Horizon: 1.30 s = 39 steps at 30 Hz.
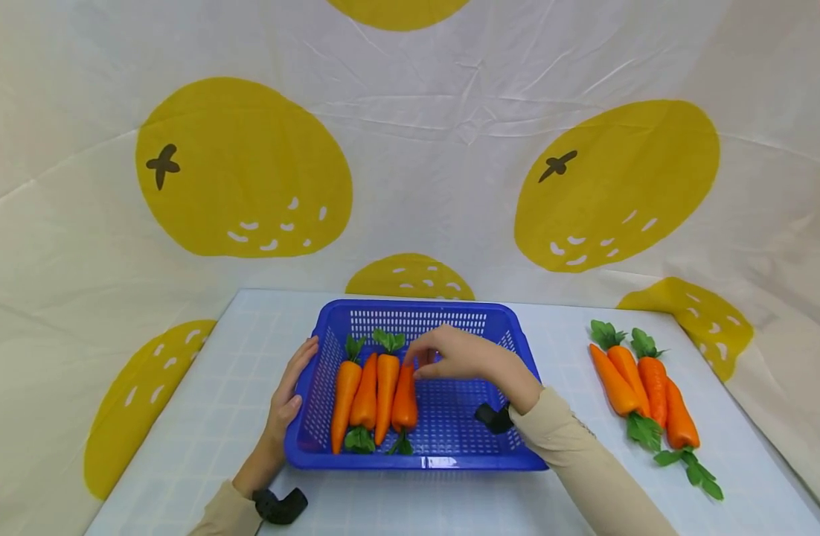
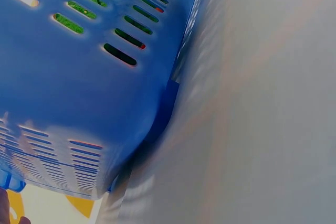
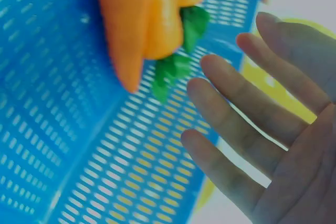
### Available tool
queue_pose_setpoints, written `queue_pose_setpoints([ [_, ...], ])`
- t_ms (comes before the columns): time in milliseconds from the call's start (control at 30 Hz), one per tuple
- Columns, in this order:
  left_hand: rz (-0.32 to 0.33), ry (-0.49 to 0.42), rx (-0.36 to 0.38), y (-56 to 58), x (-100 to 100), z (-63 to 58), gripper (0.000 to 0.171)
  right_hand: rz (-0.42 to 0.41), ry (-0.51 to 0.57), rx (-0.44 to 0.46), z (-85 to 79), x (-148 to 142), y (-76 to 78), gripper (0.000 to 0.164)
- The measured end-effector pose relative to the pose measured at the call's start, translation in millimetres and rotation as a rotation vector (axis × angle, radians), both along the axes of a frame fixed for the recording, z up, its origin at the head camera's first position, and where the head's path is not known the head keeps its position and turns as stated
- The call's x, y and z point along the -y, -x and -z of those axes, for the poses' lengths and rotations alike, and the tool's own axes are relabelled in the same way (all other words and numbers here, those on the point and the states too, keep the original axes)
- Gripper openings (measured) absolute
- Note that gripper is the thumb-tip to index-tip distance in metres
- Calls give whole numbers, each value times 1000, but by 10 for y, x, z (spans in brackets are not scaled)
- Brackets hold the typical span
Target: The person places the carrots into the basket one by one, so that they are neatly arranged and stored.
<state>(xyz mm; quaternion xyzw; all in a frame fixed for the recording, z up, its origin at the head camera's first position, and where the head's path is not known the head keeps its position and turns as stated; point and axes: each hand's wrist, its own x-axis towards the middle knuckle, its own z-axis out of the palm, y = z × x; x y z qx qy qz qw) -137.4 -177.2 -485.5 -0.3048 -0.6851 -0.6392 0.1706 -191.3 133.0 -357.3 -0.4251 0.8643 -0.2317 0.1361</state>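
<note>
A blue plastic basket (image 1: 443, 463) with slotted walls stands on the table. Several orange carrots with green leaves lie side by side in its left half, leaf ends alternating between back and front. My right hand (image 1: 460, 353) reaches over the basket, fingertips close by the tip of the rightmost carrot (image 1: 405, 402) in the row. In the right wrist view its fingers (image 3: 220, 106) are spread and bent slightly, holding nothing. My left hand (image 1: 286, 402) rests against the basket's left side, fingers extended along the rim. The left wrist view shows the basket's outer wall (image 2: 79, 87).
Several more carrots (image 1: 654, 394) lie in a cluster on the table, right of the basket. A pale checked cloth (image 1: 202, 402) covers the table. Behind hangs a white curtain (image 1: 437, 186) printed with yellow fruit. Each wrist wears a black camera mount (image 1: 280, 508).
</note>
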Motion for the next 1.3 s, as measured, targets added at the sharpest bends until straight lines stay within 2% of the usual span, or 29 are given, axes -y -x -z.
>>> queue_pose_setpoints([
  [300,6,2,-3,-1,22,-8,61,48,147,-65,-124,-191,-143,17],
  [500,7,-5,-10,12,32,6,61,79,338,-116,-218,-363,-259,15],
  [633,15,-13,-23,25,23,14,61,99,455,-191,-328,-547,-346,19],
  [833,23,-20,-23,29,17,21,61,155,537,-313,-426,-866,-512,32],
  [1033,9,-1,-21,30,1,37,61,296,637,-429,-415,-1173,-685,38],
  [1200,23,-10,-59,52,8,42,60,403,792,-548,-321,-1342,-752,25],
  [1300,30,-24,-66,54,23,35,60,450,829,-612,-303,-1413,-738,21],
])
